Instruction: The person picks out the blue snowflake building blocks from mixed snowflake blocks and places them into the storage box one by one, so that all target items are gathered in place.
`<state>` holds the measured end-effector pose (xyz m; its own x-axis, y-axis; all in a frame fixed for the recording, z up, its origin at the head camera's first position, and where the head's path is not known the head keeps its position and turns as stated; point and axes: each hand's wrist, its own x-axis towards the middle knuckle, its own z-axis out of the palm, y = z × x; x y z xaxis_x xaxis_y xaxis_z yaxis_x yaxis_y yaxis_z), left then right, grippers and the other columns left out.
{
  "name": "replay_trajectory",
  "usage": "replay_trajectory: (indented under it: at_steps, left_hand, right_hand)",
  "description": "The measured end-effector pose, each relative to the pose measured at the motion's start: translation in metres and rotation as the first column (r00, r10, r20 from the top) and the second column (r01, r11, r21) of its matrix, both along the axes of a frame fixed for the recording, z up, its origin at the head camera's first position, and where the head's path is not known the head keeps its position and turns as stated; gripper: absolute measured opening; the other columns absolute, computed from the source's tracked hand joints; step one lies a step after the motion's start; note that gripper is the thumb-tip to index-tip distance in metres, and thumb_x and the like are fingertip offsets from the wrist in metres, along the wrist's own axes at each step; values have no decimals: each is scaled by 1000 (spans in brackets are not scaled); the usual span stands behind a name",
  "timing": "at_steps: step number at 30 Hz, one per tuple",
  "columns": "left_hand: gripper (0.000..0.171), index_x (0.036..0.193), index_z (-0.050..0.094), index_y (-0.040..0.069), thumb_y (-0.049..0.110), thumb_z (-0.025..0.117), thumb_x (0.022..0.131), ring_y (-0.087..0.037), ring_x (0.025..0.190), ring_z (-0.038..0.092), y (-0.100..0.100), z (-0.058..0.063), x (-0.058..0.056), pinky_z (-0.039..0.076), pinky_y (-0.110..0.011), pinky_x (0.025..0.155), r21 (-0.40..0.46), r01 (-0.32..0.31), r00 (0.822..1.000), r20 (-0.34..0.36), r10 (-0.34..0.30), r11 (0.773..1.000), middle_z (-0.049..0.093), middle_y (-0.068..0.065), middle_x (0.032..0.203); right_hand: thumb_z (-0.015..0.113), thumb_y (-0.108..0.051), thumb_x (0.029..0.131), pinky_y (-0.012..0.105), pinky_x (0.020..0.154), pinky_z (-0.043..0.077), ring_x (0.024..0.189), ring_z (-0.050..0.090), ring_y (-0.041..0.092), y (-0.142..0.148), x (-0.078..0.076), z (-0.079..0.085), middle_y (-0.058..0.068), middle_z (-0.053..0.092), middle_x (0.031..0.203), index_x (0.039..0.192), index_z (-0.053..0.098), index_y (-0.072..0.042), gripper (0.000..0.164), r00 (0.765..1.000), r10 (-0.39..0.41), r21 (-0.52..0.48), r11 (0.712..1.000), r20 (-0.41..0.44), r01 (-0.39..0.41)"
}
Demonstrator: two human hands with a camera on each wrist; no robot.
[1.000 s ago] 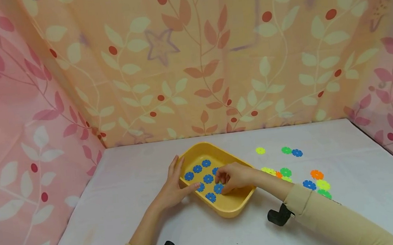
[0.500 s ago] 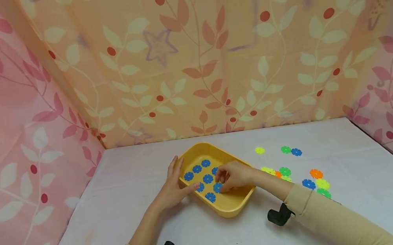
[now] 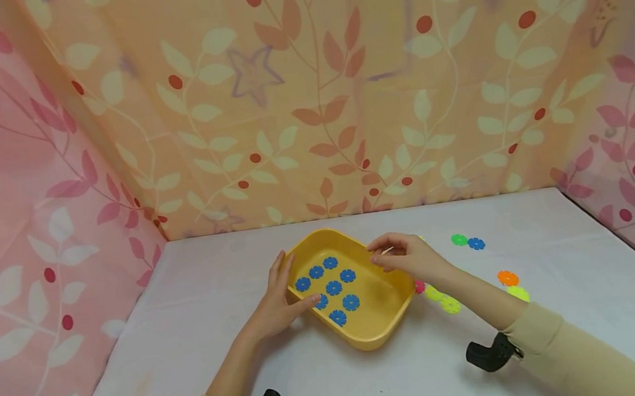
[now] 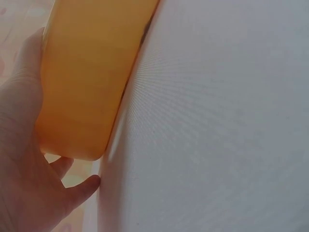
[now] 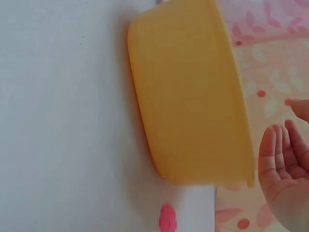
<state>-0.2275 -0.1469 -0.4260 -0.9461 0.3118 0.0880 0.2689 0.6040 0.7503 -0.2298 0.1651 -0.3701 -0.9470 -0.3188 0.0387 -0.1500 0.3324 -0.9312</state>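
Observation:
A yellow plastic tub [image 3: 378, 320] stands slantwise on the table in the head view. Several blue snowflake discs [image 3: 348, 276] lie flat on its floor. My left hand [image 3: 277, 300] holds the tub's left end, thumb over the near rim and the other fingers along the outside. In the left wrist view that hand [image 4: 26, 154] touches the tub wall [image 4: 91, 82]. Over the right rim hovers my right hand [image 3: 412, 259], fingers loosely bent, holding nothing visible. The right wrist view has this hand [image 5: 289, 179] apart from the tub [image 5: 188, 96].
Right of the tub, yellow discs [image 3: 450, 304] and a pink disc [image 3: 420, 286] lie partly behind the right forearm. A green disc [image 3: 459, 240] and a blue disc [image 3: 476, 244] are farther back, with an orange disc [image 3: 508, 278] at the right. Patterned curtains [image 3: 308, 97] border the white table.
My right hand has lifted from the blue discs inside the tub and moved rightward and back, over the right rim. The left hand keeps its place on the tub.

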Motion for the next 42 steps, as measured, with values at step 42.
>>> replay_trajectory:
  at_steps: [42]
  left_hand:
    - [103,157,10,32,56,73,80,-31,148,7,2,3,2,18,-61,111,7,-15,1000,26,14,1000,-9,5,162]
  right_hand:
    - [79,-30,82,26,67,41,81,48,17,182,62,-41,2,61,95,112,68,-9,38,993,-108,526,843,-44,115]
